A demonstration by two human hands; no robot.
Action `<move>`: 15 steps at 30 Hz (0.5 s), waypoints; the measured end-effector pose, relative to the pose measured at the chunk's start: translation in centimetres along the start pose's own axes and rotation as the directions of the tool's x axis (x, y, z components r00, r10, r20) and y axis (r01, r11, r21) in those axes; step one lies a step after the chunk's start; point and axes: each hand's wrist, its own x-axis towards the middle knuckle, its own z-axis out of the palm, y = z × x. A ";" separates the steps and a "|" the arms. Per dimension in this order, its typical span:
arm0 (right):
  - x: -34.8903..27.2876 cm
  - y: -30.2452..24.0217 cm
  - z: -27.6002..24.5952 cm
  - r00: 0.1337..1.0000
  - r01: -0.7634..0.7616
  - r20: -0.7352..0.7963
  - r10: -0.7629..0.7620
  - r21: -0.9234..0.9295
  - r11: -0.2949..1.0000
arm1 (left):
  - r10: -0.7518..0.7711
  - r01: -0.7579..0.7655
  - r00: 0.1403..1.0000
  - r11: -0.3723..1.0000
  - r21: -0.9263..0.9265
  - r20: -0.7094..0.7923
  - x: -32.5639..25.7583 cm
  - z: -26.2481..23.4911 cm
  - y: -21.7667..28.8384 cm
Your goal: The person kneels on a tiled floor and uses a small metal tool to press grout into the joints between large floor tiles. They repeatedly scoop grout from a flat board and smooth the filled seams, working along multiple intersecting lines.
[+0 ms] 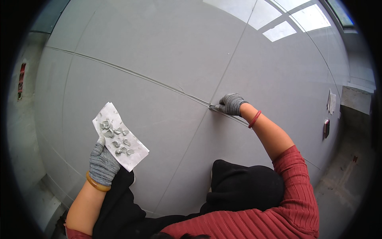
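My left hand, in a grey knit glove, holds a white sheet of paper flat at the lower left. Several grey blobs of paste lie on the paper. My right hand, also gloved in grey, is stretched forward and closed around a small tool whose tip presses on the grout line where large grey floor tiles meet. The tool itself is mostly hidden by the fingers. A red band circles my right wrist and a yellow bangle my left.
Glossy grey tiles cover the floor, with joint lines running across it. A small dark red object and a white scrap lie at the right. Bare concrete borders the tiles on the right. My dark-clothed knees rest on the tiles.
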 end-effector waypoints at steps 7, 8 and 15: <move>-0.5 -0.2 0.0 0.999 0.029 -0.022 -0.029 0.002 1.000 | 0.004 -0.004 1.000 1.000 0.001 -0.012 -0.2 -0.1 -0.1; -0.6 -0.3 0.0 0.999 0.038 -0.032 -0.037 0.023 0.999 | 0.002 -0.002 1.000 1.000 0.008 -0.007 -0.3 0.0 -0.1; -0.7 -0.6 -0.4 1.000 -0.001 0.027 0.000 0.023 1.000 | 0.013 -0.013 1.000 1.000 0.028 0.013 -0.5 0.0 -0.1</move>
